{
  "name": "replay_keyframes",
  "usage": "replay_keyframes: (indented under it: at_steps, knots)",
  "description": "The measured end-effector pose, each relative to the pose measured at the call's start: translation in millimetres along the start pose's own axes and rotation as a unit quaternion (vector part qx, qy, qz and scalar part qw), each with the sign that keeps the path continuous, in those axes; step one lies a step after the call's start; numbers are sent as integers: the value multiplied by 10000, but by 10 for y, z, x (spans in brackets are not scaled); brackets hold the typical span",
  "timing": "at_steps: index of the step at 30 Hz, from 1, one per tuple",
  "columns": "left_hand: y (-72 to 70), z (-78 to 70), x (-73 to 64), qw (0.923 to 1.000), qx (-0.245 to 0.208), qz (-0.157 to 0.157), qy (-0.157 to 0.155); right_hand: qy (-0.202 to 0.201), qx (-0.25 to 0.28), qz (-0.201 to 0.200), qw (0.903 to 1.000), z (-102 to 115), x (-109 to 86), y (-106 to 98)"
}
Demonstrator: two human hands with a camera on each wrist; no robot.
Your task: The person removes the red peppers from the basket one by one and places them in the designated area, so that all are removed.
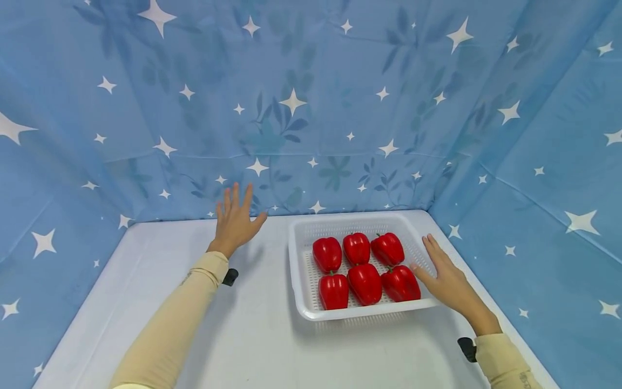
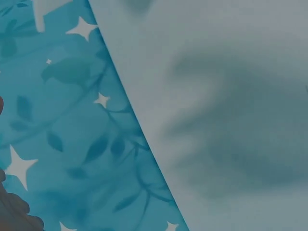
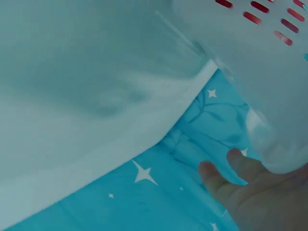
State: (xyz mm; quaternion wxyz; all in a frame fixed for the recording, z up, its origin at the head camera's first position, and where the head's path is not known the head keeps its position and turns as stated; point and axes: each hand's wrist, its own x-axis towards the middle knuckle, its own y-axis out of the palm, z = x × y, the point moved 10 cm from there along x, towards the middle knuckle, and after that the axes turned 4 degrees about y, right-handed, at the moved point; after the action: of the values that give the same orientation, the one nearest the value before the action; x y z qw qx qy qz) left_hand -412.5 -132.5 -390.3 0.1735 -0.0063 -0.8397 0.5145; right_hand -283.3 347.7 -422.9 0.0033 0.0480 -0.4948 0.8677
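Observation:
Several glossy red bell peppers [image 1: 364, 283] sit in two rows inside a white perforated plastic basket [image 1: 296, 281] in the head view. My right hand [image 1: 452, 286] is at the basket's right side, thumb reaching over the rim and fingers extended along the outside. In the right wrist view, its fingers [image 3: 216, 180] show straight beside the basket's outer wall [image 3: 240, 62]. To the left of the basket, my left hand [image 1: 235, 224] hovers over the table with fingers spread, holding nothing. Fingertips of that hand barely enter the left wrist view's lower left edge.
A white table [image 1: 262, 346] lies beneath, with its back edge against a blue star-and-leaf patterned curtain [image 1: 311, 124]. The curtain also closes in both sides. Shadows of the hands fall on the table. A small black device sits at each wrist.

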Motion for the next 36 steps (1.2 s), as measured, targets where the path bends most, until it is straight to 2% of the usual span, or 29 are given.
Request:
replay_keyframes:
  at_steps: [3, 8, 11, 14, 17, 22, 28, 31, 36]
  knots:
    - [-48, -100, 7, 9992, -368, -124, 44, -20, 329, 101, 9994, -27, -32, 65]
    - [-82, -298, 42, 9956, -896, -269, 98, 111, 423, 84, 9990, -78, -112, 83]
    - [-50, -390, 72, 9933, -1111, -313, 106, 215, 360, 31, 9991, -118, -138, 77]
    - [4, -479, 90, 9881, -1509, -280, 87, 233, 343, 9, 9991, -148, -137, 88]
    - [50, -574, 89, 9783, -2064, -191, 22, 191, 338, -38, 9992, -159, -137, 107]
    - [98, -714, 82, 9563, -2915, -96, -201, 97, 366, -170, 9991, -150, -152, 128]
    - [151, -829, 61, 9299, -3623, -217, -598, 51, 384, -347, 9986, -133, -146, 116]
    - [205, -890, 36, 9247, -3722, -273, -758, 117, 405, -420, 9982, -152, -157, 123]
    - [314, -1049, -6, 9154, -3928, -170, -863, 183, 471, -525, 9973, -196, -177, 145]
